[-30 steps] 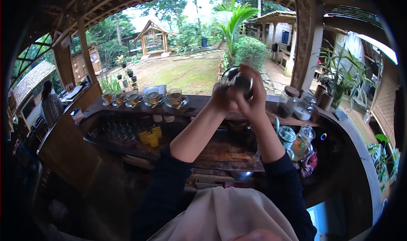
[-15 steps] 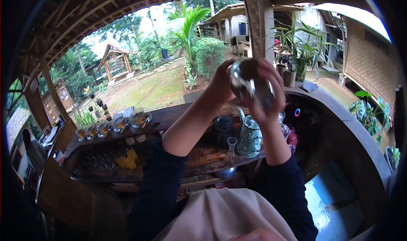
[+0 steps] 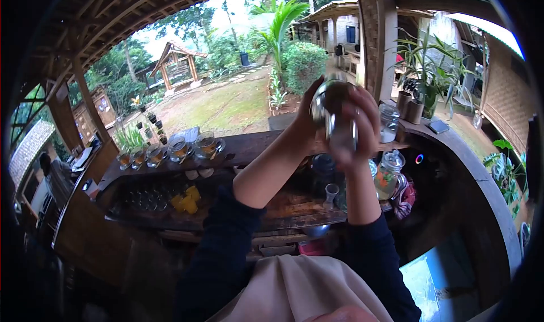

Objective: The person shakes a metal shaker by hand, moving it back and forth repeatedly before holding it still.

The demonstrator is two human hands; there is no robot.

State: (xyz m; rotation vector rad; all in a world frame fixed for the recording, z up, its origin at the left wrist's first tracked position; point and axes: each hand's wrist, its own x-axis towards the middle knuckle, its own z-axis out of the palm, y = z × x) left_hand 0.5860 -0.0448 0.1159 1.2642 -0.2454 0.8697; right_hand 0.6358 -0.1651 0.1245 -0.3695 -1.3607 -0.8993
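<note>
A shiny metal vessel (image 3: 331, 102), which looks like a shaker, is raised in front of me between both hands. My left hand (image 3: 309, 104) wraps its left side, with most of the fingers hidden behind it. On the right side, the fingers of my right hand (image 3: 364, 121) curl round the metal. Below the hands, a small clear glass (image 3: 331, 194) stands on the wooden counter (image 3: 289, 204), near a dark jar (image 3: 323, 168). Right of my right forearm is a glass jar (image 3: 389, 174) with colourful contents.
Several glass cups of amber drink (image 3: 207, 146) line the raised ledge at the left. Yellow pieces (image 3: 187, 199) lie beside upturned glasses (image 3: 148, 199). A patterned cloth (image 3: 404, 200), potted plants (image 3: 416, 109) and a phone-like object (image 3: 438, 127) are at the right.
The view has shifted left, so the surroundings appear farther right. Both hands still hold the metal vessel, which has tilted slightly. The green kettle is now hidden behind my right arm.
</note>
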